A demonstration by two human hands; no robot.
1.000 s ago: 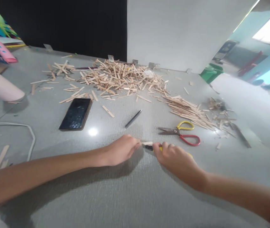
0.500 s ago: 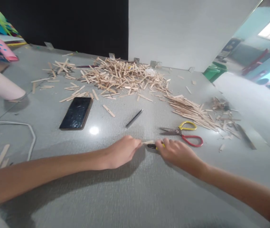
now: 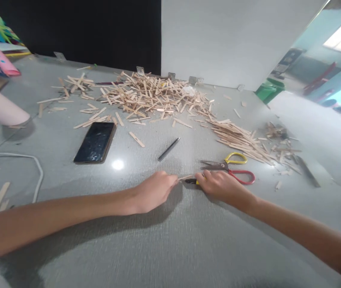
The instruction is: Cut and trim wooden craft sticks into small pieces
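Observation:
My left hand point(image 3: 154, 193) is closed in a pinch on one end of a thin wooden stick point(image 3: 186, 177), which runs across to my right hand point(image 3: 220, 186). The fingers of that right hand are wrapped round a yellow and black utility knife point(image 3: 191, 181); its black end points left, just below the stick. Whether a blade is out I cannot tell. Beyond my right hand lie scissors point(image 3: 224, 165) with one yellow and one red handle, spread apart. A dark pen point(image 3: 169, 149) rests on the table, a little past the gap between my hands.
A large heap of wooden sticks point(image 3: 155, 96) covers the back of the grey table point(image 3: 170, 244), with a stack point(image 3: 239, 138) at right. The phone point(image 3: 94, 143), white cable point(image 3: 40, 172) and pale roll point(image 3: 2, 104) are on the left. A metal strip point(image 3: 307, 171) lies far right.
My right hand has shifted slightly up and left with the knife, and the stick tilts a bit more. My left hand keeps nearly the same place. The whole view has moved a little.

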